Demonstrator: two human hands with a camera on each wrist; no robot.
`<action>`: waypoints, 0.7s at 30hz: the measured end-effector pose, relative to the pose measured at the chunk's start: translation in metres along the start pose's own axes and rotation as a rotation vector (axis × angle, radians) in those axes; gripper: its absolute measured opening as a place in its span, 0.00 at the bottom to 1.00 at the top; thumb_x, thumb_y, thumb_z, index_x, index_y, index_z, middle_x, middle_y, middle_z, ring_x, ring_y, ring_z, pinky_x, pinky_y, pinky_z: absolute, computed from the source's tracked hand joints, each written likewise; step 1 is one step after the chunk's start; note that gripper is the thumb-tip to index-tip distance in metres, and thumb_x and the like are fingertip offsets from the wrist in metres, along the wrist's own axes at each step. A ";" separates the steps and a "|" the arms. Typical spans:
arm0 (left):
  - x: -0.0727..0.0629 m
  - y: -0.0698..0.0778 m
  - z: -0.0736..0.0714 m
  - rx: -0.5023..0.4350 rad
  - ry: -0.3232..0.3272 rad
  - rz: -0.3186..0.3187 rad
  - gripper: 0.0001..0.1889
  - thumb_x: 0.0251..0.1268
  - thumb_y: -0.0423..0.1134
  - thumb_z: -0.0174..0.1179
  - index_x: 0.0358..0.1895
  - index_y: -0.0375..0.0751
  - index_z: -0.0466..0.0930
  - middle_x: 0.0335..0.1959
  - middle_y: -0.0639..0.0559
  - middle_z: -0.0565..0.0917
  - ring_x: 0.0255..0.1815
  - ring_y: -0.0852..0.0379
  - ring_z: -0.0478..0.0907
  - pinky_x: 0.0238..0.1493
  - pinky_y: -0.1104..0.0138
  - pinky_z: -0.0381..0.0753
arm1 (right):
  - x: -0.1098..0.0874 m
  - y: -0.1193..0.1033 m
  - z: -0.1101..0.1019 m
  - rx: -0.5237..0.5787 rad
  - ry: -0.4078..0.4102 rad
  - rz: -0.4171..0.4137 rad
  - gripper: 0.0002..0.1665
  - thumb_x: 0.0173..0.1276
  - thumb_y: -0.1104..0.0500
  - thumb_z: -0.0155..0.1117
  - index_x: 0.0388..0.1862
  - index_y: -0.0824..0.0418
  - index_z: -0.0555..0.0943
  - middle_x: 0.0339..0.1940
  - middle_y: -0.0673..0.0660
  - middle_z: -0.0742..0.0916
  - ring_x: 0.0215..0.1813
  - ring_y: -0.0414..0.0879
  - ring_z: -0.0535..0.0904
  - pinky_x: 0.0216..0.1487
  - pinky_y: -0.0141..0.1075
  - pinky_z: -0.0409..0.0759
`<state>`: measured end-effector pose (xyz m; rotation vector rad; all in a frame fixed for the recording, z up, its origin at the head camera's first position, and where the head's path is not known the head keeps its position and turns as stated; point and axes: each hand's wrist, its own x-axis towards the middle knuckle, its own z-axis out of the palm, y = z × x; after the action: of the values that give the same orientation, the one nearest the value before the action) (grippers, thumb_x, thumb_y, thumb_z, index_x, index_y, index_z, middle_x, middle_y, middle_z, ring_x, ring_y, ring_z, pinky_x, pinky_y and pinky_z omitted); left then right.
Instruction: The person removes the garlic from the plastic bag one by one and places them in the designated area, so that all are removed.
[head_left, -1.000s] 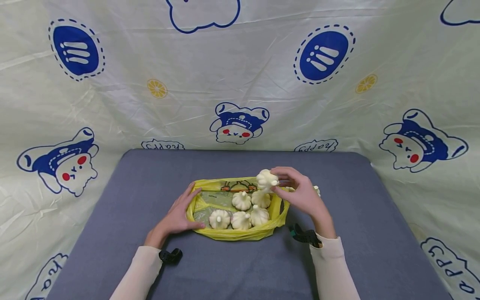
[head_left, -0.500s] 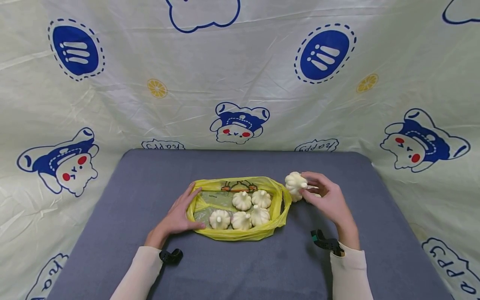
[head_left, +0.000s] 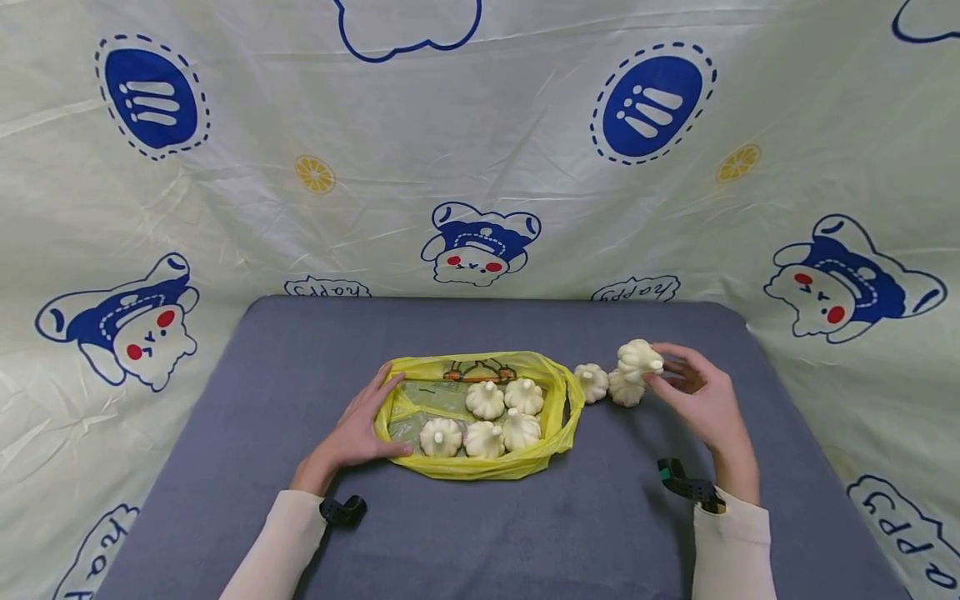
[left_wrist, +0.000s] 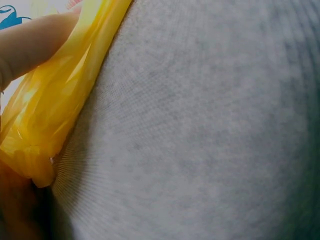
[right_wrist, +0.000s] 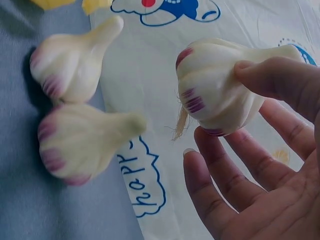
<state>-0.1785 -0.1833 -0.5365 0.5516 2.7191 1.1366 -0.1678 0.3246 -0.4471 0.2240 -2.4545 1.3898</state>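
Left hand [head_left: 356, 427], clamped on yellow bag [head_left: 480, 468] at left end; right hand [head_left: 701, 398], pinched round garlic bulb [head_left: 639, 358]; roots [right_wrist: 182, 122], purple streaks [right_wrist: 194, 102] only in right wrist view.

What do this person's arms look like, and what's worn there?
The left sleeve and right sleeve are pale and plain. A black left band and black right band sit at the wrists, the right one showing a small green patch. The left grip and right grip wear no gloves.
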 end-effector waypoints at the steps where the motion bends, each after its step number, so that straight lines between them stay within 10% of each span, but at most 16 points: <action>1: 0.000 0.000 0.000 0.001 -0.001 -0.001 0.62 0.46 0.60 0.78 0.84 0.54 0.51 0.87 0.51 0.40 0.85 0.34 0.44 0.76 0.30 0.45 | 0.000 0.002 -0.002 -0.004 0.006 0.001 0.27 0.67 0.66 0.73 0.65 0.63 0.80 0.62 0.57 0.84 0.55 0.26 0.80 0.49 0.19 0.79; 21: -0.001 0.002 0.000 0.004 -0.004 0.001 0.62 0.47 0.60 0.77 0.85 0.55 0.49 0.87 0.51 0.39 0.85 0.34 0.43 0.76 0.29 0.44 | -0.010 0.047 -0.031 -0.094 0.050 0.213 0.28 0.70 0.52 0.73 0.67 0.55 0.79 0.64 0.49 0.82 0.54 0.22 0.75 0.48 0.14 0.75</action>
<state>-0.1775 -0.1829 -0.5350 0.5553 2.7183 1.1297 -0.1660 0.3753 -0.4731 -0.0960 -2.5548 1.3381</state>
